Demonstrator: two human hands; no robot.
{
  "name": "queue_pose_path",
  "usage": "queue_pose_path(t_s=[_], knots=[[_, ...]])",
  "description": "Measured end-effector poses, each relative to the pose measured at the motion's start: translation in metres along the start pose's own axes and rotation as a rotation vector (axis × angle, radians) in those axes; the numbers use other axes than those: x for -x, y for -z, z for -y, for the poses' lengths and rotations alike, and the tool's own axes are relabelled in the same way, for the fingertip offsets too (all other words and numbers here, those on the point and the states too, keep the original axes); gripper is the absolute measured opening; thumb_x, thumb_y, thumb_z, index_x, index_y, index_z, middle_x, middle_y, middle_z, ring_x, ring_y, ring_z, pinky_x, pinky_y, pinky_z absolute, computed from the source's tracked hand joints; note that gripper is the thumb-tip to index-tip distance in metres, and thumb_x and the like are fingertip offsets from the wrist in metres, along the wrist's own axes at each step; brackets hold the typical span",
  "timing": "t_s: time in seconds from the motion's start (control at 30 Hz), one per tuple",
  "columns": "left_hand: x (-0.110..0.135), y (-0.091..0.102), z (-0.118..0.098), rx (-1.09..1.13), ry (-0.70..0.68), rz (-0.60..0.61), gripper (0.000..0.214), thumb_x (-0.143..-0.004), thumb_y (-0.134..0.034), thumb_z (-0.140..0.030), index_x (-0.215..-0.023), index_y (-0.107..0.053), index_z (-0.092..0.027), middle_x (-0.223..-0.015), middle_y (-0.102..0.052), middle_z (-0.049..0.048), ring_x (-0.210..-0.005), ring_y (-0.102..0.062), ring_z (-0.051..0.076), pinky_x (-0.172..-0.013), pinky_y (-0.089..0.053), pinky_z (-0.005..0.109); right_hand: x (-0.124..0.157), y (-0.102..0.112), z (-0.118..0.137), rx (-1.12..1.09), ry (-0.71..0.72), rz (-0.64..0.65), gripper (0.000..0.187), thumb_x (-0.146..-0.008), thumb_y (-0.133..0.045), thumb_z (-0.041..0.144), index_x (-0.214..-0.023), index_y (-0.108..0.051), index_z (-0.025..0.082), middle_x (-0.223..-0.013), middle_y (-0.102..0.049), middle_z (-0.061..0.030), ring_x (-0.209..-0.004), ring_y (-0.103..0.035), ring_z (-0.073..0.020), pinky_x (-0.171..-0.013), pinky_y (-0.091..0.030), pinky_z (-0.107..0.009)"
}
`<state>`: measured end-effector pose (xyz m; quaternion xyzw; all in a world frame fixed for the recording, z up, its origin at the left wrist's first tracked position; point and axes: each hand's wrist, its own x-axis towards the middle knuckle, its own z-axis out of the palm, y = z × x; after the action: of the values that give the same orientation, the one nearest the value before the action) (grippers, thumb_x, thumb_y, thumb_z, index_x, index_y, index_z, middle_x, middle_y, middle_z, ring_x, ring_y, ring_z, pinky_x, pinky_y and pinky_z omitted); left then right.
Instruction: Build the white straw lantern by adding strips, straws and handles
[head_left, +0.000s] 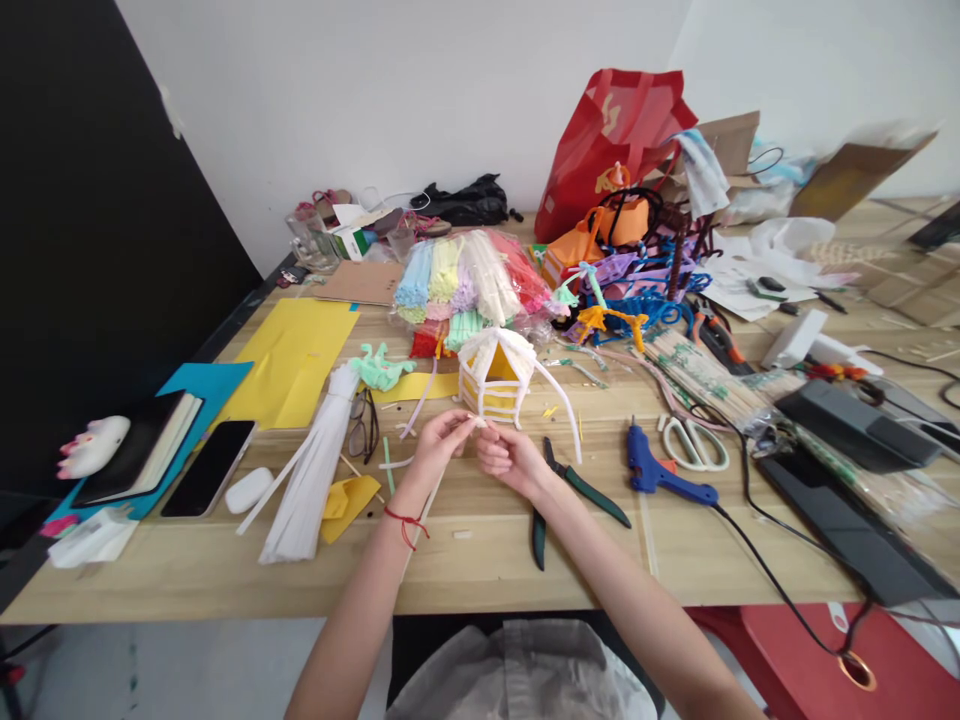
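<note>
My left hand (440,440) and my right hand (512,458) meet fingertip to fingertip over the table, both closed in a pinch. Between them is the end of a thin white pipe cleaner (433,500), whose length trails below my left hand towards the table's front edge. Just behind my fingers stands a small white house-like model (498,380) with a ribbed roof, rail-like bars and a yellow inside. A pale lilac pipe cleaner (564,402) arches from its right side. Green-handled pliers (570,480) lie partly under my right forearm.
Left are a white pipe cleaner bundle (304,480), a phone (211,468), a notebook (142,450) and yellow sheets (292,360). Right are a blue glue gun (656,468) with its cable, and scissors (694,445). Behind lie coloured pipe cleaner packs (465,280) and a red bag (600,150).
</note>
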<state>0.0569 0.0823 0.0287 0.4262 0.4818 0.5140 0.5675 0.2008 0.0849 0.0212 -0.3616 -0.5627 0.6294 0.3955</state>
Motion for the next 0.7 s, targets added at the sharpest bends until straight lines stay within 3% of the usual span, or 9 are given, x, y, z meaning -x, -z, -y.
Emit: queue_pose_path(t_s=[0.13,0.27,0.37,0.53,0.7], knots=[[-0.002,0.000,0.001,0.002,-0.009,-0.036,0.039,-0.062,-0.080,-0.046,-0.079,-0.065,-0.015,-0.058,-0.054,-0.0045,-0.044,-0.037,0.003,-0.041,-0.026,0.017,-0.001,-0.002,-0.002,0.071,0.029,-0.050,0.045,-0.092,-0.033,0.060,-0.070,-0.046,0.022,-0.051,-0.032,0.0065,-0.041,-0.028,-0.0105,-0.040,-0.028,-0.024],[-0.003,0.000,0.001,0.002,-0.009,-0.064,0.038,-0.061,-0.080,-0.045,-0.077,-0.065,-0.015,-0.060,-0.056,-0.0041,-0.044,-0.037,0.003,-0.041,-0.025,0.017,0.003,0.004,0.000,0.226,0.113,-0.188,0.029,-0.086,-0.056,0.050,-0.086,-0.057,0.021,-0.073,-0.056,-0.0020,-0.066,-0.050,-0.0162,-0.063,-0.040,-0.026],[-0.003,-0.001,0.002,-0.002,-0.005,-0.074,0.035,-0.061,-0.080,-0.043,-0.074,-0.065,-0.014,-0.058,-0.055,-0.0043,-0.043,-0.035,0.003,-0.040,-0.023,0.018,0.006,0.008,0.000,0.319,0.133,-0.226,0.017,-0.085,-0.059,0.039,-0.086,-0.060,0.022,-0.083,-0.060,-0.0060,-0.080,-0.055,-0.0205,-0.073,-0.040,-0.029],[-0.002,-0.001,0.002,-0.009,-0.001,-0.060,0.033,-0.063,-0.079,-0.043,-0.075,-0.068,-0.014,-0.059,-0.057,-0.0029,-0.043,-0.036,0.004,-0.040,-0.023,0.018,0.003,0.006,-0.005,0.335,0.110,-0.219,0.021,-0.091,-0.049,0.036,-0.079,-0.057,0.021,-0.073,-0.057,-0.0042,-0.072,-0.054,-0.0186,-0.068,-0.042,-0.027],[-0.001,0.000,0.002,0.000,-0.010,-0.036,0.035,-0.063,-0.079,-0.046,-0.075,-0.067,-0.014,-0.059,-0.059,-0.0019,-0.044,-0.038,0.004,-0.041,-0.025,0.018,-0.001,0.000,-0.008,0.224,0.022,-0.052,0.036,-0.095,-0.035,0.043,-0.069,-0.048,0.021,-0.051,-0.031,0.0063,-0.042,-0.032,-0.0109,-0.043,-0.033,-0.023]])
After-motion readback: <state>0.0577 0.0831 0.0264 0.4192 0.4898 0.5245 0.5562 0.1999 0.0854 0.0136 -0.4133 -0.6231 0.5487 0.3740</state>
